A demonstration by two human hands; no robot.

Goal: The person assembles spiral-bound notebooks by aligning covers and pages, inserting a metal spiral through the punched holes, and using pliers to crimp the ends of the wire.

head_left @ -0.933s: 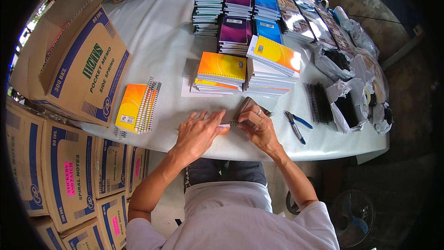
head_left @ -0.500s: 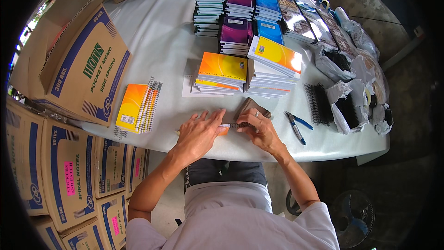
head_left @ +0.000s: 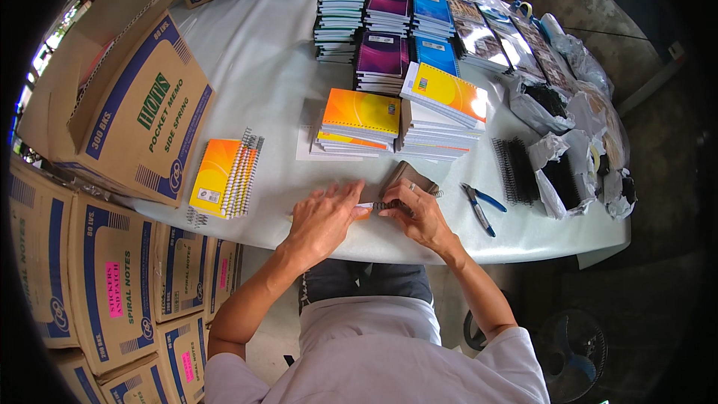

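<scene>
My left hand [head_left: 323, 218] lies with its fingers stretched over a small notebook [head_left: 362, 214], holding it down against the table. Only a strip of white page edge and orange cover shows beside the thumb. My right hand [head_left: 420, 215] is closed in a pinch on a dark spiral wire [head_left: 387, 205] at the notebook's right end. How far the wire runs through the holes is hidden by the fingers. Just behind the right hand sits a brown block [head_left: 406, 172], partly covered by the fingers. Blue-handled pliers [head_left: 480, 206] lie to the right of that hand.
Yellow-orange notebooks with coils [head_left: 224, 179] lie left, near an open carton [head_left: 149, 105]. Behind my hands stand stacks of unbound yellow notebooks [head_left: 360, 112] and purple notebooks [head_left: 383, 52]. Dark spiral wires [head_left: 514, 170] and torn white bags [head_left: 553, 172] lie right. Cartons [head_left: 112, 277] rise below left.
My right hand's fingers have shifted slightly at the wire. The left hand stays over the notebook. A person's hand at the far edge has moved mostly out of view.
</scene>
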